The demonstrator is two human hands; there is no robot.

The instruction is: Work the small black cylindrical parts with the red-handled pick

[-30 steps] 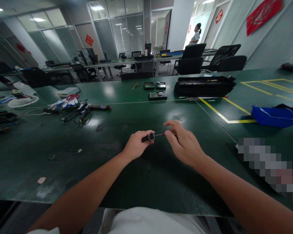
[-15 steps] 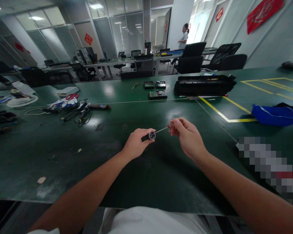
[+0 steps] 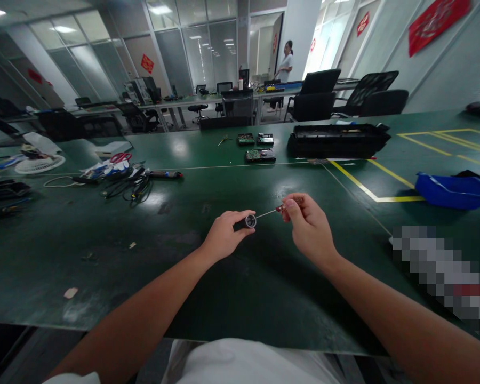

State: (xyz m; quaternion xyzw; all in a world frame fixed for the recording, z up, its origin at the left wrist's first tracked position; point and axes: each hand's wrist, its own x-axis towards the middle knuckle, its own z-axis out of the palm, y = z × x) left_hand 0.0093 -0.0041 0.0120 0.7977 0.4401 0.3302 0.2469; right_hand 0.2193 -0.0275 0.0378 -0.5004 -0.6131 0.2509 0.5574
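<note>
Between the thumb and fingers of my left hand [image 3: 223, 236] is a short black cylinder [image 3: 241, 224] with an open, silvery ringed end facing me and to the right. My right hand [image 3: 311, 226] is closed on a thin screwdriver [image 3: 280, 208] whose handle has a reddish, see-through look. The screwdriver's shaft slants down to the left, and its tip is at the cylinder's ringed end. How deep the tip sits inside cannot be made out. Both hands are above the green table [image 3: 208, 298].
Several circuit-board drives [image 3: 260, 156] lie ahead, beside a long black housing [image 3: 338, 141]. A blue tray [image 3: 452, 190] is at the right. On the left are tangled cables [image 3: 132, 186], red-handled scissors [image 3: 120, 157] and a white fan-like part [image 3: 40, 164]. A person [image 3: 286, 63] stands at the back.
The right-hand fingers have shifted on the screwdriver, so more of its reddish handle shows. The cylinder stays in my left hand, its black side more visible. The person at the back has moved left.
</note>
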